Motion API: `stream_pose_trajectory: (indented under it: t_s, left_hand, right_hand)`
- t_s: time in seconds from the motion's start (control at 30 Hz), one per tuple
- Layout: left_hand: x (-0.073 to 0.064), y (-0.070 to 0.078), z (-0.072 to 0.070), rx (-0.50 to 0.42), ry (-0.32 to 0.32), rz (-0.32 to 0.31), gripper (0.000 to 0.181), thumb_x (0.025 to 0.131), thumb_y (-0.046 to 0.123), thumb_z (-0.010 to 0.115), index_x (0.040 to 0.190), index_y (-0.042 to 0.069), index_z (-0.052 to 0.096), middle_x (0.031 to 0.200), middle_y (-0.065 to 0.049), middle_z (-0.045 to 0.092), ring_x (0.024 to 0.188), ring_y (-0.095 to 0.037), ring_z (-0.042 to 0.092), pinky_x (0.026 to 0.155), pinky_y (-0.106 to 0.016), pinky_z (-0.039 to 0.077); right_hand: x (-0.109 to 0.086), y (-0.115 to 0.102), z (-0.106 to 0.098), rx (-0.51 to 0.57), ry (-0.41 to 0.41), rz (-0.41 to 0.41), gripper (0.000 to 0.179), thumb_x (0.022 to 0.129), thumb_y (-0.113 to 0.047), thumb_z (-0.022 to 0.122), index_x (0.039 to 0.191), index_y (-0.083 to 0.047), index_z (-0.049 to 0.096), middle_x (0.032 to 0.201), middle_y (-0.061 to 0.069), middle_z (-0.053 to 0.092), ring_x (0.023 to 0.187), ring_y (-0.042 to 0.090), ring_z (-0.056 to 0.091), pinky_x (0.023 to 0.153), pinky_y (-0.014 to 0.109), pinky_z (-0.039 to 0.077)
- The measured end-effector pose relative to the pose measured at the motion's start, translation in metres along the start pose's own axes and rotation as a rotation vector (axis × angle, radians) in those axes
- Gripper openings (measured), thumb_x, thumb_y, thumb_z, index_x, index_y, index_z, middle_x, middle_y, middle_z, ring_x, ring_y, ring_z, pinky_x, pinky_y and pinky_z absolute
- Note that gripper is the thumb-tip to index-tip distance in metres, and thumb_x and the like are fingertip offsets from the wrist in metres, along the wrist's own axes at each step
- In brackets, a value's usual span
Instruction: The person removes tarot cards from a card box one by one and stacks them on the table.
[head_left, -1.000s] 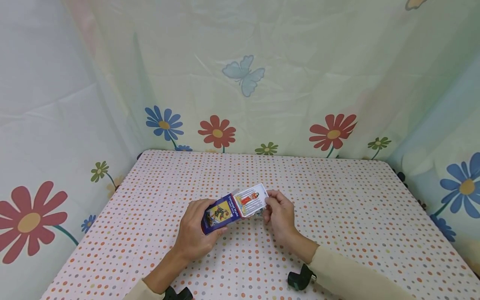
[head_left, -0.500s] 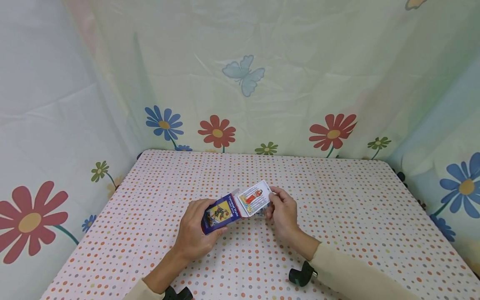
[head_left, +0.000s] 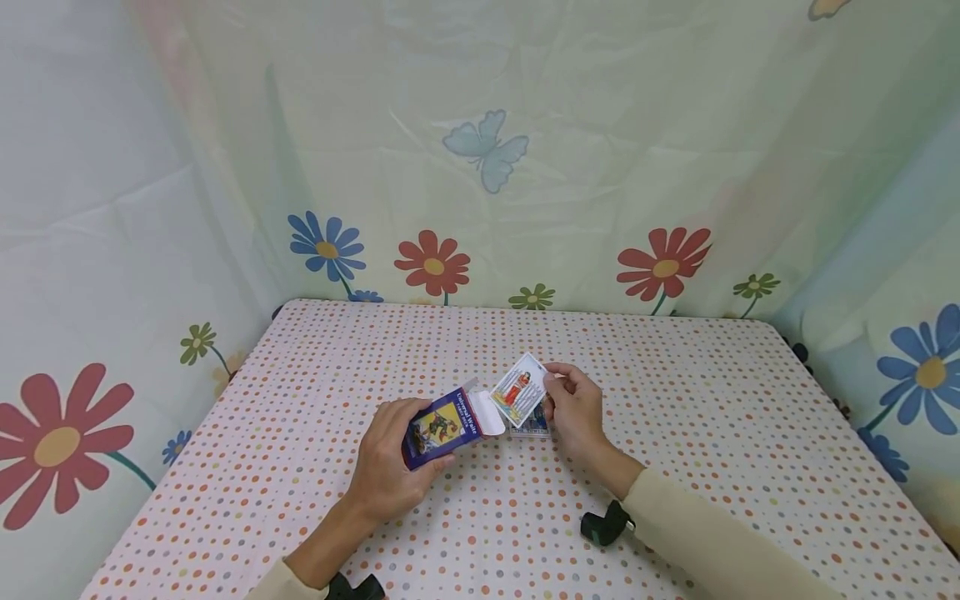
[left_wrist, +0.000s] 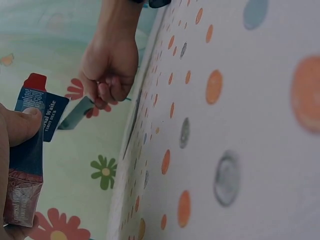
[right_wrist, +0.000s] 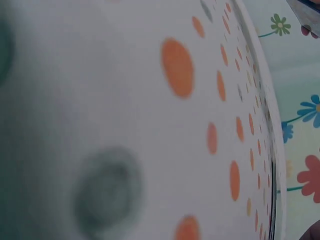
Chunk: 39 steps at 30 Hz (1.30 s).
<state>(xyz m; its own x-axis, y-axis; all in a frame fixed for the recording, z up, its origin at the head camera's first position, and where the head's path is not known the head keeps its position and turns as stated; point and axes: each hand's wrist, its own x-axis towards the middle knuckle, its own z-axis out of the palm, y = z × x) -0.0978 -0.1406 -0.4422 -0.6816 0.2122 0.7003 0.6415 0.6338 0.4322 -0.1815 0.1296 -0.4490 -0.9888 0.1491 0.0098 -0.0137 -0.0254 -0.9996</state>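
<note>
My left hand [head_left: 390, 458] grips a blue tarot card box [head_left: 442, 427], tilted up to the right. Its white flap [head_left: 487, 414] sticks out at the open upper end. With thumb and fingers, my right hand [head_left: 576, 412] pinches a white-bordered tarot card [head_left: 520, 389] showing a red-robed figure, just clear of the flap; whether more cards lie behind it I cannot tell. Under that card, another printed card [head_left: 532, 423] is partly hidden. The left wrist view shows the box [left_wrist: 30, 155] in my left hand [left_wrist: 17, 125] and the card [left_wrist: 76, 116] in my right hand [left_wrist: 110, 70].
A dotted cloth covers the table [head_left: 360, 350]. Behind it hangs a curtain [head_left: 570, 167] with flower and butterfly prints, and more curtain closes the left and right sides. Black wrist devices [head_left: 606, 525] sit near both cuffs.
My right hand has drawn the tarot card up and right, out of the box, baring the white flap. More of the card underneath shows. My left hand and the box have stayed put.
</note>
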Motion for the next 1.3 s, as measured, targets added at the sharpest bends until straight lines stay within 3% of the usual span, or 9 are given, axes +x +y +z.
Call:
stream_pose_trajectory:
  t_s: [0.6, 0.77, 1.0, 1.3]
  left_hand:
    - [-0.001, 0.000, 0.000, -0.012, 0.000, -0.008, 0.076, 0.070, 0.023, 0.094, 0.133, 0.003, 0.058, 0.126, -0.007, 0.062, 0.110, -0.019, 0.057, 0.089, -0.034, 0.050]
    - [-0.001, 0.000, -0.001, -0.024, -0.017, -0.025, 0.075, 0.071, 0.024, 0.093, 0.134, 0.003, 0.057, 0.127, -0.007, 0.062, 0.111, -0.019, 0.056, 0.092, -0.033, 0.048]
    - [-0.002, -0.001, 0.000, -0.003, 0.009, -0.002, 0.076, 0.070, 0.022, 0.094, 0.134, 0.004, 0.058, 0.126, -0.006, 0.062, 0.110, -0.019, 0.056, 0.089, -0.035, 0.050]
    - [-0.001, 0.001, -0.002, -0.014, -0.024, -0.040, 0.074, 0.072, 0.025, 0.093, 0.133, 0.003, 0.058, 0.126, -0.007, 0.062, 0.111, -0.018, 0.055, 0.091, -0.032, 0.048]
  right_hand:
    - [0.028, 0.000, -0.009, -0.187, -0.059, 0.060, 0.024, 0.104, -0.008, 0.056, 0.123, -0.003, 0.069, 0.089, 0.009, 0.055, 0.060, 0.014, 0.050, 0.049, 0.020, 0.041]
    - [0.035, 0.001, -0.012, -0.284, -0.100, 0.069, 0.023, 0.104, -0.010, 0.056, 0.122, -0.005, 0.070, 0.091, 0.009, 0.058, 0.064, 0.015, 0.050, 0.050, 0.020, 0.041]
    - [0.044, 0.002, -0.012, -0.432, -0.147, 0.027, 0.021, 0.103, -0.010, 0.058, 0.118, -0.006, 0.073, 0.101, 0.012, 0.063, 0.081, 0.020, 0.053, 0.060, 0.023, 0.046]
    - [0.056, 0.004, -0.009, -0.544, -0.180, 0.055, 0.020, 0.102, -0.009, 0.058, 0.114, -0.008, 0.074, 0.103, 0.012, 0.061, 0.086, 0.021, 0.052, 0.066, 0.028, 0.046]
